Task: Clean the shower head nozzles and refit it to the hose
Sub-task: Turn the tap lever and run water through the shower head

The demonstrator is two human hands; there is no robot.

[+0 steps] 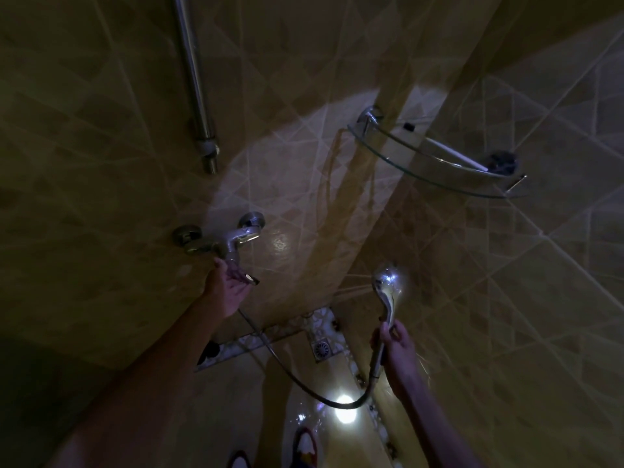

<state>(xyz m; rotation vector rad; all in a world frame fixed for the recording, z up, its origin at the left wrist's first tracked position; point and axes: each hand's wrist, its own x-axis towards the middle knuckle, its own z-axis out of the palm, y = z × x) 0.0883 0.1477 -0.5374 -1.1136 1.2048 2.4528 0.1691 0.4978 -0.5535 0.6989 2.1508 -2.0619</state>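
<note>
Right hand [395,342] grips the slick, light shower head [387,282] by its handle; left hand [229,288] reaches, fingers loose, under the tap [233,243].

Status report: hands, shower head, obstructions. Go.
Right hand grips shower head handle, hose attached. Left hand at mixer tap lever, grip unclear. Nothing in the way.

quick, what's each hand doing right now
Left hand: open, fingers at the mixer tap's lever, holding nothing.
Right hand: grips the shower head by its handle.
</note>
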